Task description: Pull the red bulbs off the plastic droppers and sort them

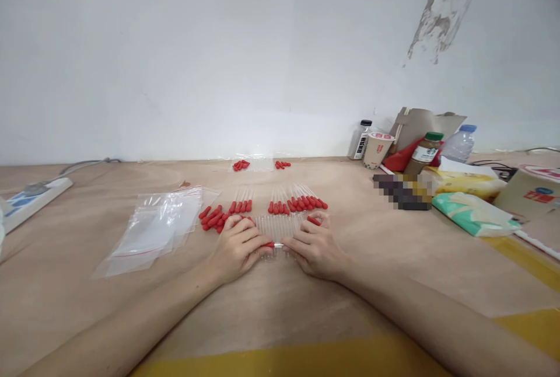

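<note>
The left hand pinches a small red bulb, and the right hand grips a slim clear tube right beside it. A row of thin clear tubes lies between the hands; beyond, red-bulbed clear droppers fan out. Translucent red-striped plastic bags overlap leftward on the brown tabletop.

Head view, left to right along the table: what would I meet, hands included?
Power strip, clear plastic bags, left hand, pinched red bulb, held clear tube, right hand, black-capped bottle, printed paper cup, green-capped bottle, blue-capped bottle, larger paper cup.
</note>
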Demonstrator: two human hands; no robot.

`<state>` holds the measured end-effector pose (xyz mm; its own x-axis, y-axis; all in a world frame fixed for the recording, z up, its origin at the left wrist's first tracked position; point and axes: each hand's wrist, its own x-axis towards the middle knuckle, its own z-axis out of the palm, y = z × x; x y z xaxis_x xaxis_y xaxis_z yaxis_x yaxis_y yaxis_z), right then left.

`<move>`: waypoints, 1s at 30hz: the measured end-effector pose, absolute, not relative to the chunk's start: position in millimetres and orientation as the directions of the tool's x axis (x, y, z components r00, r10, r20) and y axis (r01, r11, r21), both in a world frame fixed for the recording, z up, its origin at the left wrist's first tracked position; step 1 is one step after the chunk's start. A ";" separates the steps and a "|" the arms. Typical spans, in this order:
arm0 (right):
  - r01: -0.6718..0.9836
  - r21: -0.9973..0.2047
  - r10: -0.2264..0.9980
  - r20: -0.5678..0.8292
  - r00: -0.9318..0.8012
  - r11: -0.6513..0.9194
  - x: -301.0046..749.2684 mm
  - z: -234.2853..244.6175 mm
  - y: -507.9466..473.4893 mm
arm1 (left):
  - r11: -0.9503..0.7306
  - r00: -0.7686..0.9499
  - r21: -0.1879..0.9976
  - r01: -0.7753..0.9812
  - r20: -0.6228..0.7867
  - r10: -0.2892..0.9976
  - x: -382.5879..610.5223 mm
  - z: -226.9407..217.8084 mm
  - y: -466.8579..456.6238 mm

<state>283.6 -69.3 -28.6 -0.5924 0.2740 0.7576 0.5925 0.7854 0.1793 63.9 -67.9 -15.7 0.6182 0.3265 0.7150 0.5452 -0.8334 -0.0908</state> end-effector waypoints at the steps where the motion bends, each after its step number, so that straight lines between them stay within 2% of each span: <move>1: 0.585 0.166 0.274 0.761 -0.588 0.794 283.8 -29.7 -68.7 | -0.832 0.623 -0.098 0.547 0.712 0.325 63.4 -16.5 -67.4; 7: 0.564 0.135 0.281 0.759 -0.587 0.815 285.4 -31.2 -68.9 | -0.819 0.663 -0.149 0.554 0.674 0.326 60.7 -17.5 -68.1; 16: 0.544 0.124 0.271 0.763 -0.587 0.830 287.3 -28.7 -71.6 | -0.849 0.673 -0.112 0.516 0.666 0.321 60.0 -16.3 -70.5; 24: 0.552 0.095 0.296 0.763 -0.574 0.828 295.0 -32.4 -71.0 | -0.828 0.666 -0.148 0.541 0.676 0.315 54.3 -19.2 -70.4; 27: 0.618 0.035 0.351 0.797 -0.491 0.785 304.3 -27.4 -65.8 | -0.795 0.585 -0.076 0.602 0.720 0.374 38.8 -14.6 -65.8; 30: 0.689 -0.080 0.458 0.801 -0.386 0.721 308.6 -22.8 -56.9 | -0.713 0.372 0.131 0.689 0.780 0.502 23.1 -2.1 -58.2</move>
